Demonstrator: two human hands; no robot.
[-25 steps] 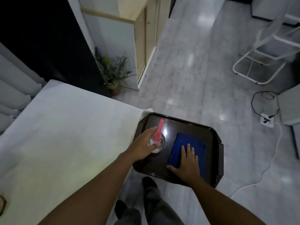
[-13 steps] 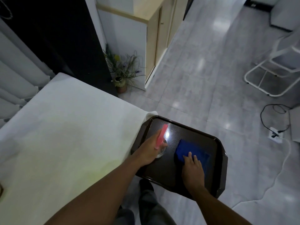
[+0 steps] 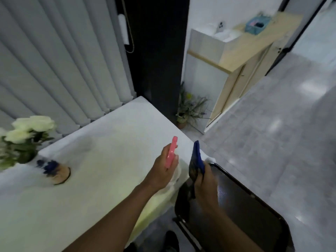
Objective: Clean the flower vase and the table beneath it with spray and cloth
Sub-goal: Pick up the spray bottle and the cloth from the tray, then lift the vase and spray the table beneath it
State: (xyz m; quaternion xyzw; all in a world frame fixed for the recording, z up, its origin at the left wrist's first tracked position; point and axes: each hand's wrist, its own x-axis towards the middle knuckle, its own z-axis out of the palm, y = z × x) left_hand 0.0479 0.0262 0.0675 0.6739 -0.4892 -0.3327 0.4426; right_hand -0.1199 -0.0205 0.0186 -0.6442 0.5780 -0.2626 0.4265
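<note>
My left hand [image 3: 161,170] is closed around a spray bottle [image 3: 171,151] with a pink trigger head and a clear body, held above the right edge of the white table [image 3: 101,160]. Just to its right, my right hand [image 3: 204,177] pinches a blue cloth [image 3: 196,160] that stands up on edge over the dark tray [image 3: 254,206]. At the far left of the table is a flower vase [image 3: 27,157] with white roses, its body blurred and partly cut off by the frame.
A small round object with dark blue shapes [image 3: 56,171] lies on the table beside the vase. Grey pleated curtains [image 3: 54,60] hang behind the table. A potted plant [image 3: 189,110] stands on the tiled floor by a wooden cabinet [image 3: 236,70].
Both hands have lifted off the tray, the left with the spray bottle and the right with the blue cloth. The view has swung left and up, bringing the vase into sight.
</note>
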